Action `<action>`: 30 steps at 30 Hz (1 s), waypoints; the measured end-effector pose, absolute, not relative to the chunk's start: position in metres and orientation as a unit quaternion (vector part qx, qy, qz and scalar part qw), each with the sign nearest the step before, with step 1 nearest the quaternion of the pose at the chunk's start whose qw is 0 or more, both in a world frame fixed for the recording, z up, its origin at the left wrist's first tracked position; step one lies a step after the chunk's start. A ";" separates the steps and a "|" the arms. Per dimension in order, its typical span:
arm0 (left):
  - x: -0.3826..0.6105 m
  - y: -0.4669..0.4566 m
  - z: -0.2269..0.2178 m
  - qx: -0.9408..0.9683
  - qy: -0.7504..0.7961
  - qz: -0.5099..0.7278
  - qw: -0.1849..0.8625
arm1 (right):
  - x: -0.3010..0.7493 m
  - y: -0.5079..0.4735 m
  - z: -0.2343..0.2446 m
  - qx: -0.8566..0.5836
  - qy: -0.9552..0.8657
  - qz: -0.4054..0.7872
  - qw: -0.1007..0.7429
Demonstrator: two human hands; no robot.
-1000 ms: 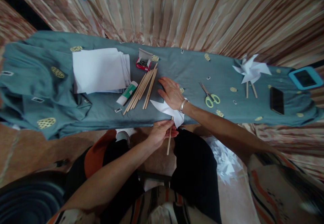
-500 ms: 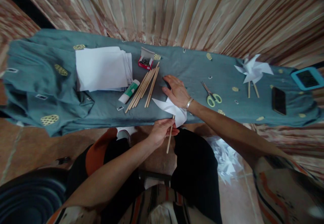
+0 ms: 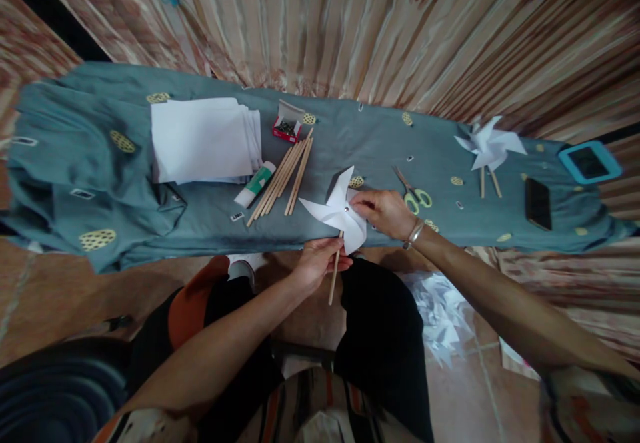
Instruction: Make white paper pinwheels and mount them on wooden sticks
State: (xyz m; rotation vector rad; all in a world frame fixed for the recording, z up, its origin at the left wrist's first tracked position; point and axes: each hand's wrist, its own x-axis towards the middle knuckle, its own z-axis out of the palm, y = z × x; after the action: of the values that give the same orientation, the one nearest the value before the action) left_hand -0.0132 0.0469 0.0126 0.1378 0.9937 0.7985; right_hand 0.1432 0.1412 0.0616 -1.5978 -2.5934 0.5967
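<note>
Your left hand is clamped on the stick, the pinwheel over the desk's near edge. Your right hand touches a blade; whether it pinches, I can't tell. Pressing hard could crease paper or loosen the pin.

Blue-green cloth carries paper, sticks, scissors, phone.

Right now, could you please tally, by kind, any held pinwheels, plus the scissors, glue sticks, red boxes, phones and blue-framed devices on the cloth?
Held pinwheel: 1
Scissors: 1 pair
Glue stick: 1
Red box: 1
Phone: 1
Blue-framed device: 1
Total: 6
</note>
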 end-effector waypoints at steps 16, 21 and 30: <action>-0.013 0.047 0.015 0.059 0.467 0.369 0.801 | 0.123 0.155 0.078 -0.478 -0.846 0.150 -0.184; -0.011 0.048 0.013 0.061 0.471 0.365 0.801 | 0.109 0.154 0.089 -0.403 -0.867 0.052 -0.289; -0.011 0.049 0.013 0.058 0.473 0.365 0.800 | 0.106 0.138 0.088 -0.307 -0.892 0.008 -0.331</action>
State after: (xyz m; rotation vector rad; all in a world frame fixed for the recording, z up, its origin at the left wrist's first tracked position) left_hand -0.0111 0.0487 0.0128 0.1242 1.0147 0.7834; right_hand 0.1063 0.1380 0.0877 -1.2418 -3.6094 0.0330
